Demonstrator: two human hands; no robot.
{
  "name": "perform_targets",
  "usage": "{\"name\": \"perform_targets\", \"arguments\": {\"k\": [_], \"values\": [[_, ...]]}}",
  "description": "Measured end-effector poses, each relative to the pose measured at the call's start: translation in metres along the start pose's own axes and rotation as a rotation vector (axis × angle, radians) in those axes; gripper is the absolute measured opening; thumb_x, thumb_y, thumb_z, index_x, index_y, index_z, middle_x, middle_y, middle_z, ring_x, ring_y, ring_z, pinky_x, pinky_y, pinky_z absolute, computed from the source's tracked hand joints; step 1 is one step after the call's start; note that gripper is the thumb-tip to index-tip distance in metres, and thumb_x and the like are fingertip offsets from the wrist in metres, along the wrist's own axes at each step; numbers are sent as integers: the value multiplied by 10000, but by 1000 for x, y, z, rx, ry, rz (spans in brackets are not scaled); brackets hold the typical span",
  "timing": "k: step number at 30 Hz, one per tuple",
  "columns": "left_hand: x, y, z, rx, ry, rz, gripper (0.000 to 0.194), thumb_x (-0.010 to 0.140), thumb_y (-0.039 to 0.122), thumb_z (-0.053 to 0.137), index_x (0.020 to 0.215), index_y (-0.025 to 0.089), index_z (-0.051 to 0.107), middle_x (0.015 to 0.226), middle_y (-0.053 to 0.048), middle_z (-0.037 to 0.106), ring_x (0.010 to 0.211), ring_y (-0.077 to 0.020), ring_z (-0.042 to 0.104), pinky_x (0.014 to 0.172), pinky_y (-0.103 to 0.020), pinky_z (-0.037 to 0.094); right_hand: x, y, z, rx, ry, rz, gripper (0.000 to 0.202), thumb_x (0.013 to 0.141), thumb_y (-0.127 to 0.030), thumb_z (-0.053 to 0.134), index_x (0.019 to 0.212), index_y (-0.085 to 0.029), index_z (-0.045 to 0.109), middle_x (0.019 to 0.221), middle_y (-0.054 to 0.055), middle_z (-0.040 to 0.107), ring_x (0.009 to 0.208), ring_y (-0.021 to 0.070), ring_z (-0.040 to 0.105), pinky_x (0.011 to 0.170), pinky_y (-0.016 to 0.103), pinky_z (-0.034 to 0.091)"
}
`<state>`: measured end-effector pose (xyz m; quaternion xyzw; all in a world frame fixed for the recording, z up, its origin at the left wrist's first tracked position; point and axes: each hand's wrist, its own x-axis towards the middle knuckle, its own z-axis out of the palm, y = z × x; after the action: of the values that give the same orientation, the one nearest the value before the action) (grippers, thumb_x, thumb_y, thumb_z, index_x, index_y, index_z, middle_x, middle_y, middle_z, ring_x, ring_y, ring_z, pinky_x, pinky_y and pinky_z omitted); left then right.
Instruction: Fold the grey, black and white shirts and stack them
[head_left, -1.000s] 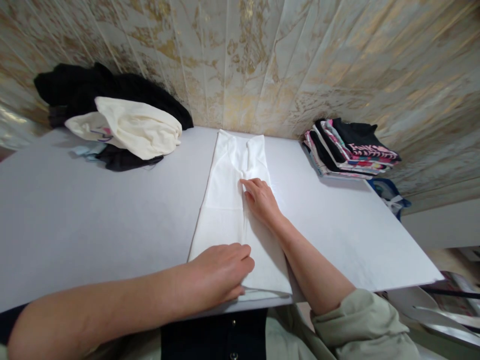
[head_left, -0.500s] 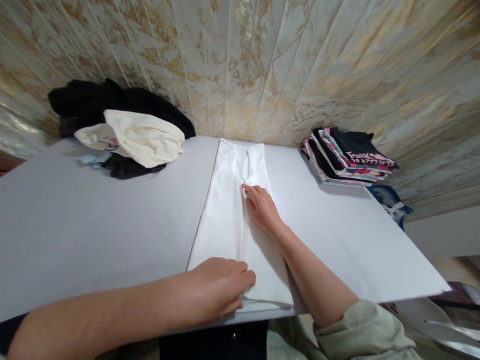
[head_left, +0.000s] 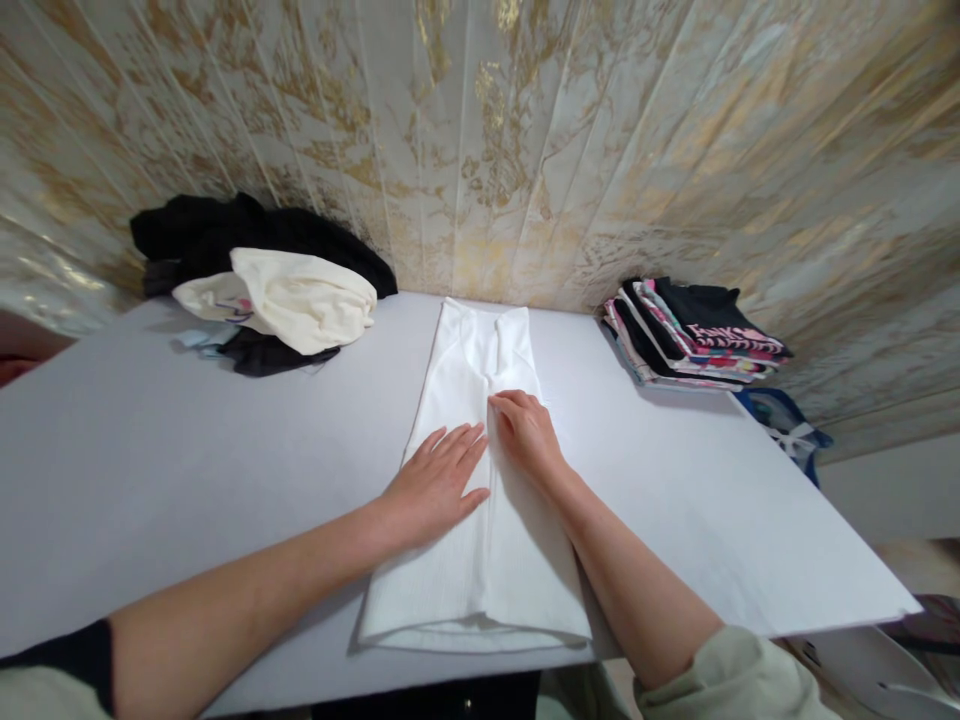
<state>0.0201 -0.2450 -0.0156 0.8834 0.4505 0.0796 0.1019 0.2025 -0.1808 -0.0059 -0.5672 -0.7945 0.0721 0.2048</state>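
Observation:
A white garment (head_left: 450, 590), its sides folded inward to meet along a middle line, lies lengthwise on the white table (head_left: 225, 460). Its narrower end points to the wall and its wide hem lies near the table's front edge. My left hand (head_left: 439, 480) rests flat on the left half, fingers stretched out and slightly spread, tips by the middle line. Just to the right, my right hand (head_left: 529, 430) has its fingers pinched together on the fabric at the middle line, below the neckline.
A loose heap of clothes stands at the back left, with a cream garment (head_left: 307, 305) over a black one (head_left: 202, 235). At the back right is a stack of folded clothes (head_left: 697, 330). A blue-edged bag (head_left: 787, 425) hangs beyond the right edge. A patterned curtain (head_left: 480, 150) backs the table.
My left hand has moved up from near the hem to the garment's middle and opened flat. My right hand stays at the middle line, its fingers drawn closer together.

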Motion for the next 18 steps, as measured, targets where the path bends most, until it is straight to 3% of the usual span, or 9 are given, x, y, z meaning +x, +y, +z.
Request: {"name": "perform_targets", "arguments": {"k": [4,9,13,18], "values": [[12,-10,-29,-49,31,-4,482,953,371,425,1379,146,444,1488,-140,433,1384,-264,370,1129,-451,289,1,4,0,10,32,20,391,895,-95,431,1200,-215,644,1207,76,637,1089,208,571,949,344,425],[61,-35,-53,-69,138,14,296,927,191,440,1172,166,606,1175,-100,645,1147,-223,561,1004,-377,430,3,3,0,31,66,2,444,849,-58,438,1235,-182,619,1226,97,624,1115,211,569,959,336,432],[93,-42,-41,-119,178,-9,280,937,153,397,1037,161,658,1040,-88,646,1034,-199,593,938,-339,471,2,-1,4,15,43,-41,486,850,-82,457,1316,-186,550,1355,110,554,1215,223,520,1019,367,402],[93,-38,-18,-116,269,-22,295,921,117,405,1133,167,604,1133,-85,613,1093,-195,546,979,-365,451,-1,-1,8,-30,-43,-52,467,902,-146,444,1362,-208,498,1413,99,513,1286,226,470,1064,406,344]]}}
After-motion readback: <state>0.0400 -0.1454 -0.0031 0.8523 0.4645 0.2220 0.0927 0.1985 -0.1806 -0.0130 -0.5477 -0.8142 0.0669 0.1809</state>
